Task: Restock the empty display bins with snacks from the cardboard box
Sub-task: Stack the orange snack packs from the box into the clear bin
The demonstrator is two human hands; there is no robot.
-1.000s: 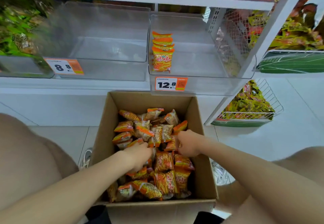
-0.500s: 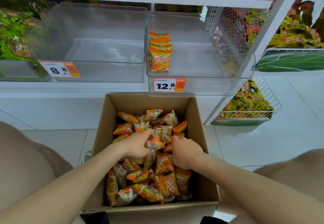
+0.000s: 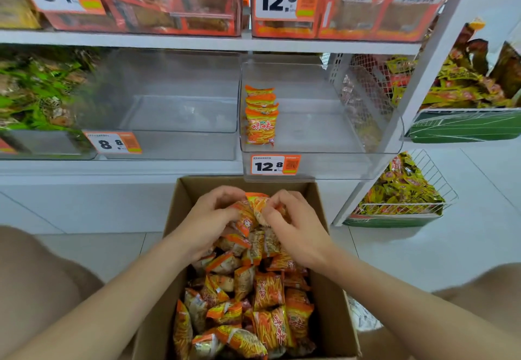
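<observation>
1. Since half a second ago both hands have risen from the middle of the box (image 3: 180, 204) to its far end, and a bunch (image 3: 251, 210) of orange packets has come up with them. The view has also tipped up, so the upper shelf (image 3: 197, 41) now shows.
2. This looks like the end of gathering. The load is lifted clear of the heap, and the carry to the shelf seems to come next.
3. The bunch sits between the two hands, above the loose packets (image 3: 267, 317) that still fill the box, and below the right bin (image 3: 324, 139).
4. The left hand (image 3: 208, 224) grips the bunch from the left with its fingers (image 3: 225, 193) curled over the top. The right hand (image 3: 293, 227) closes in from the right with its fingers (image 3: 283, 199) bent and pinching the wrappers. Both are narrow and holding. How many packets they hold cannot be told.
5. The right bin holds only a short row (image 3: 260, 117) standing along its left wall, above the tag (image 3: 275, 164) marked 12.8. The rest of its floor is bare.
6. The left bin (image 3: 180, 111), beside it, holds nothing.
7. Soft, slippery wrappers held only at the edges could slide out during the lift, so the squeeze needs to be kept even.
</observation>
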